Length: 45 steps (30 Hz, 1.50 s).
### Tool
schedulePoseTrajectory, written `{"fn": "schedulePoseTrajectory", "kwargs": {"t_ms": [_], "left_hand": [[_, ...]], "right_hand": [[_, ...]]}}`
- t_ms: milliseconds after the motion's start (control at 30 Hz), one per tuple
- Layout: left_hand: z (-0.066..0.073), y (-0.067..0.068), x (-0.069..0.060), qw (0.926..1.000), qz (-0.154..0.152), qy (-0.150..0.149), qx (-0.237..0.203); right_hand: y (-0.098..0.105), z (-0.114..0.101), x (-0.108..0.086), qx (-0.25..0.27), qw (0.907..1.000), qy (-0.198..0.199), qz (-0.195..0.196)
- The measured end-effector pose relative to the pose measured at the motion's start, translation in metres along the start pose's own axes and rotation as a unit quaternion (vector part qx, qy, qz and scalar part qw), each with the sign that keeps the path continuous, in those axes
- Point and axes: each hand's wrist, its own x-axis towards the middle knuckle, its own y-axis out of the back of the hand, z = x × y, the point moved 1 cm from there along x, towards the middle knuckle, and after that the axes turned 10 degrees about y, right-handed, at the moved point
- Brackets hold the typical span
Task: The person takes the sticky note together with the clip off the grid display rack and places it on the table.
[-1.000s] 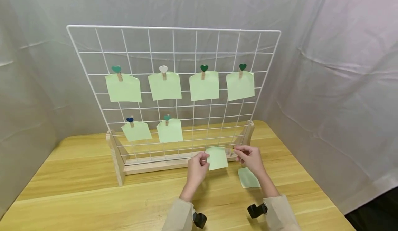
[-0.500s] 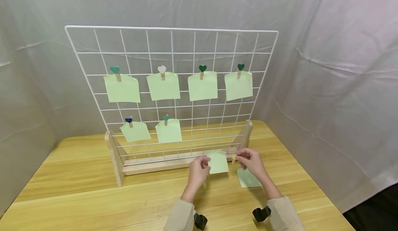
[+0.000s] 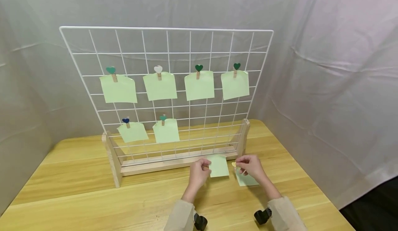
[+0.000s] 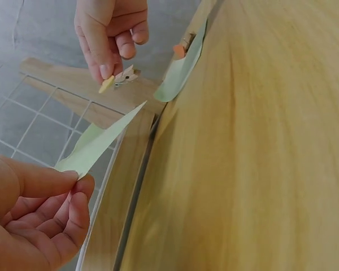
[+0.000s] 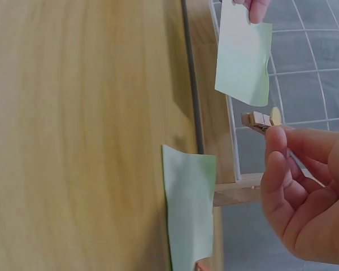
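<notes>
My left hand (image 3: 199, 173) pinches the left edge of a pale green paper note (image 3: 219, 166) between thumb and finger, in front of the rack's base. Just right of it, my right hand (image 3: 251, 166) pinches a small wooden clip with a yellow heart (image 3: 234, 164). In the right wrist view the clip (image 5: 260, 119) points toward the held note (image 5: 243, 59), apart from it. Another green note (image 3: 246, 179) lies on the table under my right hand; the left wrist view shows an orange-topped clip (image 4: 179, 51) by it.
A white wire grid (image 3: 190, 53) stands in a wooden base (image 3: 161, 167). Four green notes hang in its upper row and two at lower left, each under a heart clip. Grey cloth (image 3: 326, 85) surrounds the wooden table (image 3: 77, 196).
Both hands have moved lower and nearer the table's front, the left with the note and the right with the yellow-heart clip. The whole view has shifted slightly, the rack appearing further left.
</notes>
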Motion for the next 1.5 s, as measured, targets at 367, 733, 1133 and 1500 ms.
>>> {"fn": "schedulePoseTrajectory", "kwargs": {"t_ms": [367,733,1133,1500], "left_hand": [[-0.006,-0.006,0.001,0.9997,-0.011,0.023,0.001],[-0.011,-0.015,0.004,0.9997,-0.01,0.012,0.018],[-0.014,-0.019,0.005,0.9989,-0.012,0.01,0.044],[-0.012,-0.017,0.005,0.9902,0.012,-0.001,0.139]], "right_hand": [[-0.009,0.005,-0.004,-0.066,0.9968,-0.04,-0.02],[-0.015,0.007,-0.006,-0.093,0.9932,-0.057,-0.041],[-0.019,0.011,-0.008,-0.103,0.9901,-0.065,-0.07],[-0.018,0.011,-0.008,-0.105,0.9895,-0.062,-0.078]]}}
